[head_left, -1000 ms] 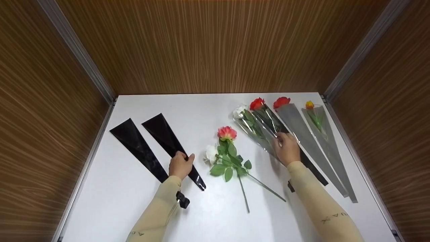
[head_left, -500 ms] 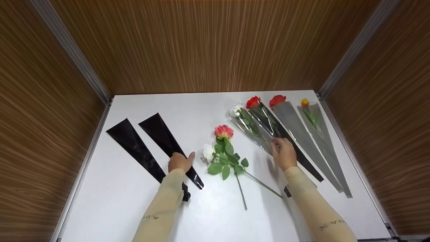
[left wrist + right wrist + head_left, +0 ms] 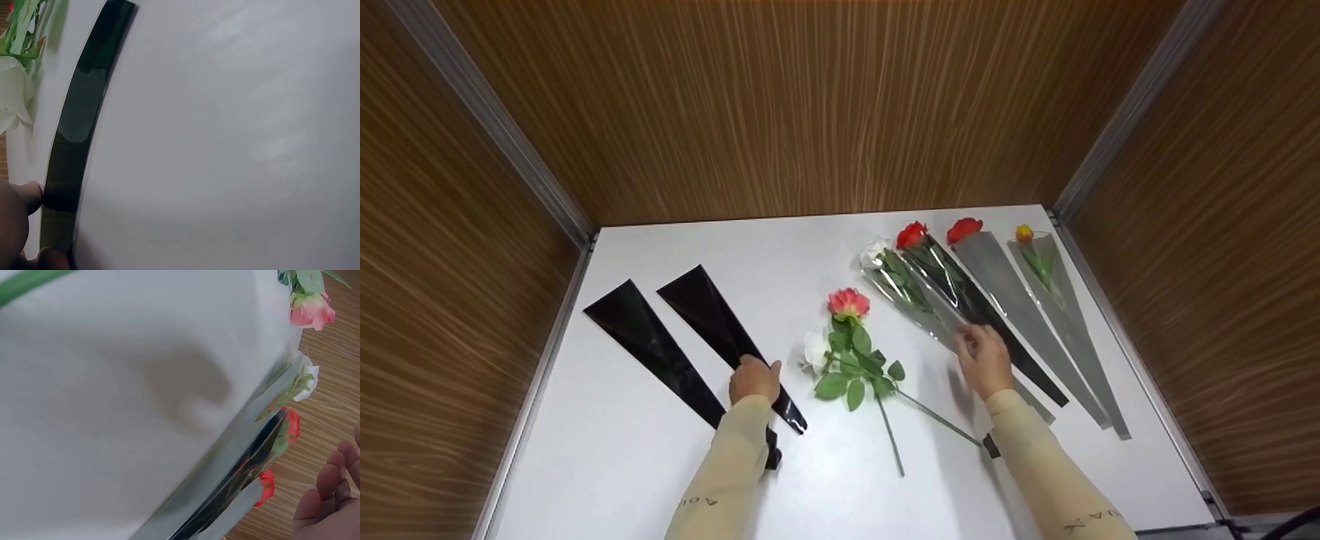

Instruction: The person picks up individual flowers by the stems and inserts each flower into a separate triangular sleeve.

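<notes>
From my remote station I see a person's left hand [image 3: 754,381] gripping a black sleeve [image 3: 712,319], on the left half of a white table [image 3: 840,502], right of a second black sleeve [image 3: 652,345]. Head view: the held sleeve lies diagonally, its wide mouth at the upper left and its narrow end at the lower right, past the hand.

My left wrist view adds what the head view hides: the thumb [image 3: 32,196] against one edge and a fingertip [image 3: 53,260] on the sleeve near the other.

The right hand [image 3: 986,362] holds nothing, fingers loosely bent. From overhead it overlaps a clear sleeve [image 3: 924,315] around a white rose [image 3: 876,253]; my right wrist view shows the fingers apart from it. Between the hands lie a loose pink flower [image 3: 849,303] and a loose white flower [image 3: 815,352].
</notes>
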Available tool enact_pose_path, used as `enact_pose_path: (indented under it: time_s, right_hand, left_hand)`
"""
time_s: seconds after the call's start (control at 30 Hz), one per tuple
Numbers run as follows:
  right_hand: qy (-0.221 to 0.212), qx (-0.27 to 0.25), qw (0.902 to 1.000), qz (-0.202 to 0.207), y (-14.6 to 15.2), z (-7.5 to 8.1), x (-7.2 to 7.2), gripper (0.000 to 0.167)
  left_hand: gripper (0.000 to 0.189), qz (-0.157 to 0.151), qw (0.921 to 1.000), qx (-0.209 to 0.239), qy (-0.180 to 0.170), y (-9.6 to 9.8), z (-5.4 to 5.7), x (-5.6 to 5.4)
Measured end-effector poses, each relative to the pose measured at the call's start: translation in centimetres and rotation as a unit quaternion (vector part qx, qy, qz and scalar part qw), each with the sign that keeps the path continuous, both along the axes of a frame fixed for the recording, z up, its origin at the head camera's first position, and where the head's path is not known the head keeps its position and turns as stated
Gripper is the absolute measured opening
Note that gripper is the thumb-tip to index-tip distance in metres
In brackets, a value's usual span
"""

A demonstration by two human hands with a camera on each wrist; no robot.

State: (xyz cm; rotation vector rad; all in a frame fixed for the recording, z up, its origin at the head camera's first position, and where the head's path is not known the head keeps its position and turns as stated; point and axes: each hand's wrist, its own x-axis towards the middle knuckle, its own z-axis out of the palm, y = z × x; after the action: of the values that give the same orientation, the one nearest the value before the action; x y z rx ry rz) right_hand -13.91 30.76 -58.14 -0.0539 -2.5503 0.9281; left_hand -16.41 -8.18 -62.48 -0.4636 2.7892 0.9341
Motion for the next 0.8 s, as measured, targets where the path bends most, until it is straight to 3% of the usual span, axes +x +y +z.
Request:
enact_pose_path:
  time_s: [0.27,0.43,0.53,0.67,0.8]
  right_hand:
    - [-0.002,-0.008,0.9999,-0.007,0.7,0.5,0.8,0.012]
    - [0.004,-0.008,0.9999,-0.007,1.0,0.6,0.9,0.012]
    - [0.004,-0.015,0.9999,-0.003,1.0,0.7,0.9,0.012]
    - [0.006,-0.021,0.9998,-0.001,0.9,1.2,0.6,0.013]
    - [0.029,-0.019,0.9994,-0.002,1.0,2.0,-0.1,0.012]
  left_hand:
    - [0.057,0.003,0.9998,0.013,-0.016,0.3,0.3,0.3]
    - [0.084,0.016,0.9991,0.03,-0.025,0.2,-0.1,0.8]
    - [0.093,0.014,0.9996,0.013,-0.019,0.1,-0.2,1.1]
    - [0.09,0.003,0.9999,-0.014,-0.009,-0.1,-0.3,1.2]
    - [0.084,-0.001,0.9999,-0.01,0.005,0.0,-0.1,0.6]
